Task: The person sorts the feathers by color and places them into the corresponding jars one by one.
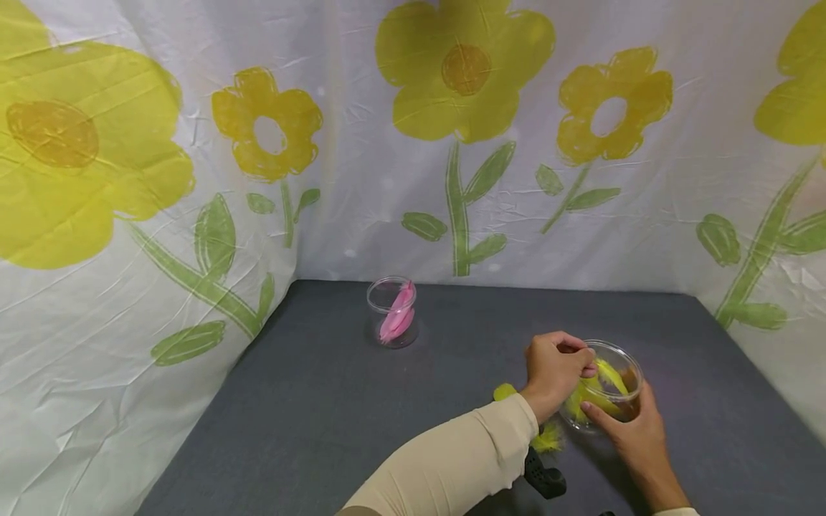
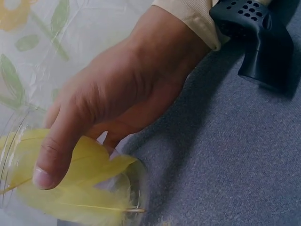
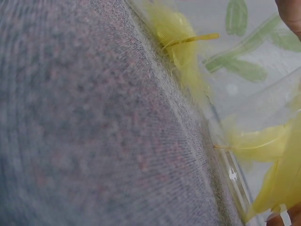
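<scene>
A clear plastic jar [image 1: 618, 347] holding yellow feathers [image 1: 610, 377] stands tilted at the right of the table. My right hand [image 1: 639, 433] grips its near and right side, thumb across the front. Over the jar's mouth, the fingers of my left hand [image 1: 556, 369] are bent in and pinch a yellow feather. In the left wrist view the thumb [image 2: 51, 160] lies against the yellow feathers [image 2: 75, 162], while the other fingertips are largely hidden. A loose yellow feather [image 3: 181, 44] lies beside the jar in the right wrist view.
A second clear jar [image 1: 373, 315] with pink feathers [image 1: 398, 315] stands further back, left of centre. More yellow [image 1: 548, 437] shows beneath the left forearm. A black perforated piece [image 1: 545, 474] sits at the left wrist. A flower-printed curtain [image 1: 361, 215] encloses the dark tabletop [image 1: 310, 401].
</scene>
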`<state>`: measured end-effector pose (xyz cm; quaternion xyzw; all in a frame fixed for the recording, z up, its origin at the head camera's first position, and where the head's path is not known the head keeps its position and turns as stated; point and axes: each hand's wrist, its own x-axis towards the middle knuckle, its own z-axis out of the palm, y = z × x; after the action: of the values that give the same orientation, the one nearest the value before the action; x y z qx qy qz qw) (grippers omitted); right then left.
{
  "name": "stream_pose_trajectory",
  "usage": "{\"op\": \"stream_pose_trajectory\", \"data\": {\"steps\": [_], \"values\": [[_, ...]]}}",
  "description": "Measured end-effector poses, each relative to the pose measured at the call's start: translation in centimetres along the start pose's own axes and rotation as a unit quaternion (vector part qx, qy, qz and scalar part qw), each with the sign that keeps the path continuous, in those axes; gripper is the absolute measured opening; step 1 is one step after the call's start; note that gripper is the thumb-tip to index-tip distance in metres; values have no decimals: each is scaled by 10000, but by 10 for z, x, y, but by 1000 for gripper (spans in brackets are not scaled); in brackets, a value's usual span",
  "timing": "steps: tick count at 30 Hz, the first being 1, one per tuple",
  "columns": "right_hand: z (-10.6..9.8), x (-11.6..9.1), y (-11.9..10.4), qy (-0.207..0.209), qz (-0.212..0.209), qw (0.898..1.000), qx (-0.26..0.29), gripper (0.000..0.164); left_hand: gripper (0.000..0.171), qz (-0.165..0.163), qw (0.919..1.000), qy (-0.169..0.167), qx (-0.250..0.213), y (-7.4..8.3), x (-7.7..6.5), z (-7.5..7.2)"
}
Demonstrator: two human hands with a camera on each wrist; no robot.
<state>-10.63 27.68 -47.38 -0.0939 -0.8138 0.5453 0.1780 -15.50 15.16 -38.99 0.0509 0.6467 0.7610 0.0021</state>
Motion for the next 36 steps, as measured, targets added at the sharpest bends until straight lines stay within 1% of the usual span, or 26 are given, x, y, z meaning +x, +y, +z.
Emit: {"op": "stream_pose_trajectory", "data": {"steps": [6, 8, 11, 16, 22, 26, 31, 36], "values": [[-1, 0, 2, -91, -40, 9997, 209, 93, 8, -61, 9999, 20, -110, 0, 1, 0], [-1, 0, 2, -120, -32, 9997, 230, 94, 8, -65, 9998, 7, -212, 0, 1, -1], [-1, 0, 1, -137, 16, 9996, 259, 95, 8, -38, 9988, -65, -480, 1, 2, -4], [-1, -1, -2, -117, 54, 9997, 224, 95, 5, 128, 9950, -270, -953, 8, 8, -17], [1, -1, 0, 26, -59, 9997, 237, 92, 5, 393, 9914, -452, -1159, 22, 18, -37], [1, -1, 2, 43, -44, 9998, 194, 93, 6, 305, 9894, -570, -1302, 26, 26, -54], [0, -2, 2, -36, -11, 9998, 212, 94, 11, 132, 9886, -608, -1372, 21, 35, -80], [-1, -1, 1, -58, -39, 9998, 212, 93, 9, -33, 9910, -547, -1218, 8, 39, -102]]}}
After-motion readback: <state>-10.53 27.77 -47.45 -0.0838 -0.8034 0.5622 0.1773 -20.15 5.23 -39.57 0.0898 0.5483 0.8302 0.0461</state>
